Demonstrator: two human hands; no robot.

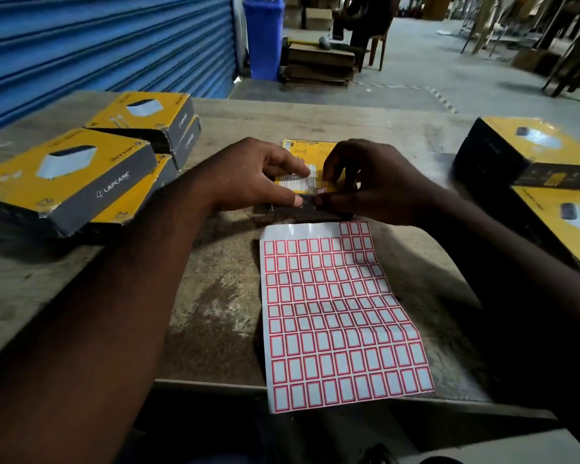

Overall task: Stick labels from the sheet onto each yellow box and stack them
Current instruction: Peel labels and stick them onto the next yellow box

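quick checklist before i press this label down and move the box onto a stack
1. Yellow cardboard box flat on the worn wooden table: ok.
2. Left hand presses on the box top to steady it: ok.
3. Right hand pinches the small red-bordered label at the box's near edge: ok.
4. Label lying straight and fully stuck: cannot tell, the fingers hide part of it.
5. White label sheet just in front of the box, many labels left: ok.
6. Left stacks of yellow boxes squared up to take another: not ok, the boxes sit askew.
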